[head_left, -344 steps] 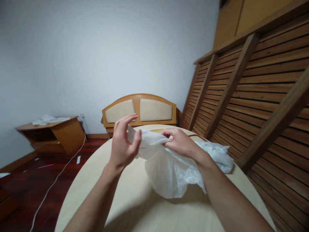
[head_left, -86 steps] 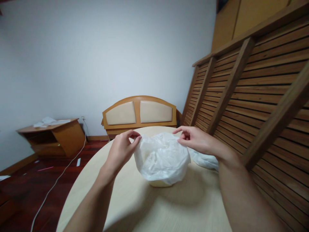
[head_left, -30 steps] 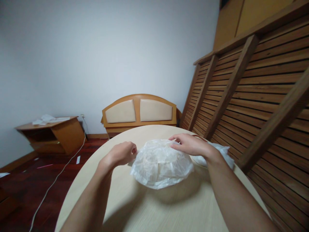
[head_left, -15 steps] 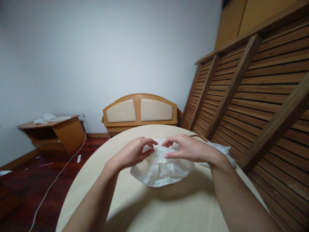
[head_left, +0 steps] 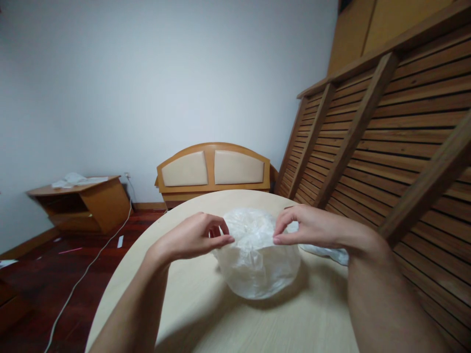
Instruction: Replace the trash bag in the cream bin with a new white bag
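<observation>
A thin white plastic bag [head_left: 257,260] bulges round over something hidden inside it, on the pale round table [head_left: 206,314]. My left hand [head_left: 195,238] pinches the bag's left top edge between thumb and fingers. My right hand [head_left: 312,228] pinches the right top edge the same way. Both hands are closed on the plastic, a hand's width apart, holding the bag's mouth stretched just above the table.
More crumpled white plastic [head_left: 326,252] lies on the table behind my right wrist. A slatted wooden frame [head_left: 386,127] leans along the right side. A headboard [head_left: 213,169] stands against the far wall, a low wooden cabinet [head_left: 84,201] at left, a cable [head_left: 84,274] across the floor.
Half a second ago my fingertips met over the middle of the bag. They have drawn apart to its left and right edges, and the bag stands taller and rounder.
</observation>
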A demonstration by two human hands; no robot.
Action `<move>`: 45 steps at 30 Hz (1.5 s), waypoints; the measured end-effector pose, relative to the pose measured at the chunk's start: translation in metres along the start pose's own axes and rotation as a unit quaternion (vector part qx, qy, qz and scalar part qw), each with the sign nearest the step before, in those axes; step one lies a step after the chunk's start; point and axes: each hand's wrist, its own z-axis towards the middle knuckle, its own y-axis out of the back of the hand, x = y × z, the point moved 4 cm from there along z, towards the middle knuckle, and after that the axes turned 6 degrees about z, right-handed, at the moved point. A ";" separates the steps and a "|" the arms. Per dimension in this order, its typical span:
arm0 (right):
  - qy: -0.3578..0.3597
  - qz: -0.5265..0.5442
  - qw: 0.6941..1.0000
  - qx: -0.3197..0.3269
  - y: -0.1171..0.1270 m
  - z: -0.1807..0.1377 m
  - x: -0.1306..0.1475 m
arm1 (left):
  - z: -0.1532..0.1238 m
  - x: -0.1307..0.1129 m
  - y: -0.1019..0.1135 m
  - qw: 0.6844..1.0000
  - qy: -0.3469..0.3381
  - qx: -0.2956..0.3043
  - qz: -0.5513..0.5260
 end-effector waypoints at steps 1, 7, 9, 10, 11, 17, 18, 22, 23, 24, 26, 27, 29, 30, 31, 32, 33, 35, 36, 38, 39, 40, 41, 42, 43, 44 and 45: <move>0.005 0.001 1.000 -0.009 0.000 0.001 0.003 | 0.001 -0.002 0.000 1.000 -0.007 -0.012 -0.003; 0.021 -0.004 1.000 -0.020 -0.011 0.011 0.028 | 0.012 -0.002 -0.016 0.998 -0.061 -0.020 0.015; 0.014 -0.025 1.000 0.003 -0.016 0.013 0.033 | 0.014 0.001 -0.024 0.998 -0.061 -0.005 0.028; 0.013 -0.033 0.999 0.014 -0.018 0.014 0.035 | 0.014 0.001 -0.027 0.997 -0.062 -0.004 0.034; 0.013 -0.038 0.999 0.022 -0.019 0.014 0.036 | 0.014 0.001 -0.029 0.997 -0.066 -0.007 0.040; 0.007 -0.090 0.996 0.002 -0.018 0.011 0.030 | 0.011 -0.005 -0.033 0.989 -0.108 -0.051 0.083; 0.010 -0.101 0.995 -0.012 -0.018 0.011 0.028 | 0.011 -0.005 -0.034 0.987 -0.110 -0.062 0.095; 0.028 -0.135 0.989 -0.048 -0.022 0.006 0.015 | 0.005 -0.002 -0.042 0.972 -0.144 -0.115 0.148; 0.037 -0.140 0.988 -0.051 -0.024 0.004 0.012 | 0.002 -0.001 -0.044 0.965 -0.160 -0.136 0.154; 0.052 -0.143 0.987 -0.059 -0.026 0.003 0.010 | -0.002 0.000 -0.046 0.958 -0.177 -0.162 0.155; 0.107 -0.147 0.979 -0.097 -0.030 0.000 0.010 | -0.009 0.004 -0.051 0.942 -0.209 -0.223 0.136; 0.148 -0.146 0.970 -0.124 -0.033 -0.001 0.011 | -0.012 0.007 -0.053 0.934 -0.221 -0.256 0.117; 0.231 -0.142 0.943 -0.192 -0.042 -0.003 0.011 | -0.017 0.015 -0.061 0.917 -0.232 -0.317 0.074; 0.268 -0.139 0.926 -0.225 -0.049 -0.003 0.009 | -0.019 0.019 -0.065 0.907 -0.232 -0.348 0.057; 0.291 -0.143 0.911 -0.254 -0.056 -0.002 0.006 | -0.020 0.023 -0.070 0.901 -0.226 -0.366 0.048; 0.300 -0.155 0.899 -0.279 -0.065 0.000 0.003 | -0.021 0.026 -0.075 0.898 -0.221 -0.378 0.046; 0.305 -0.165 0.887 -0.306 -0.072 0.001 -0.001 | -0.022 0.028 -0.080 0.896 -0.219 -0.383 0.048; 0.313 -0.177 0.873 -0.329 -0.085 0.002 -0.008 | -0.024 0.031 -0.087 0.900 -0.213 -0.377 0.044; 0.319 -0.179 0.867 -0.337 -0.090 0.002 -0.010 | -0.026 0.032 -0.089 0.904 -0.210 -0.370 0.036; 0.337 -0.183 0.856 -0.346 -0.094 0.000 -0.012 | -0.029 0.032 -0.092 0.912 -0.207 -0.354 0.014; 0.348 -0.184 0.850 -0.349 -0.094 -0.002 -0.011 | -0.030 0.031 -0.092 0.914 -0.209 -0.348 0.004; 0.359 -0.184 0.845 -0.351 -0.094 -0.004 -0.011 | -0.031 0.030 -0.093 0.914 -0.214 -0.345 -0.001; 0.370 -0.183 0.840 -0.352 -0.093 -0.006 -0.010 | -0.032 0.029 -0.093 0.912 -0.221 -0.346 -0.002; 0.380 -0.180 0.836 -0.353 -0.093 -0.008 -0.009 | -0.032 0.027 -0.093 0.907 -0.230 -0.352 0.002; 0.387 -0.176 0.832 -0.355 -0.092 -0.010 -0.009 | -0.033 0.027 -0.093 0.901 -0.241 -0.362 0.009; 0.394 -0.174 0.829 -0.356 -0.092 -0.011 -0.008 | -0.033 0.026 -0.093 0.892 -0.252 -0.375 0.018; 0.400 -0.173 0.826 -0.358 -0.092 -0.012 -0.008 | -0.034 0.025 -0.093 0.883 -0.263 -0.388 0.028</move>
